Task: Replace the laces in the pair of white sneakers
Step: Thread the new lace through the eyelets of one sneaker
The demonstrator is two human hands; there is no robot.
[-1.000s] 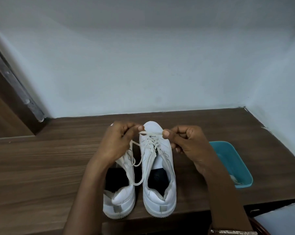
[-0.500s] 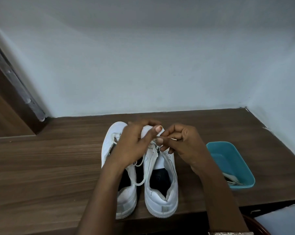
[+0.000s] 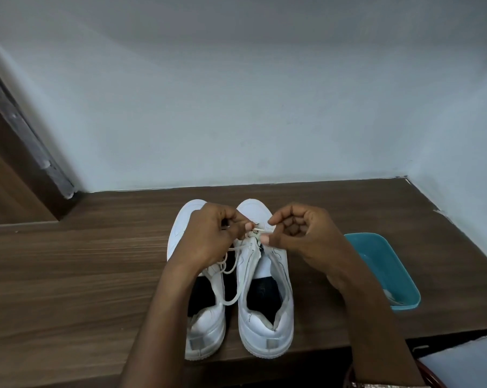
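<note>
Left hand (image 3: 208, 236) and right hand (image 3: 301, 236) each pinch the white lace (image 3: 231, 299) in curled fingers over the right sneaker (image 3: 264, 323), on the bench (image 3: 69, 275).

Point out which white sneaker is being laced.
The sneaker beside the teal tray: the left hand and right hand pinch its lace near the toe. The other sneaker sits farther from the teal tray.

Dim, even, bluish light; soft focus, wide-angle edge bending.
</note>
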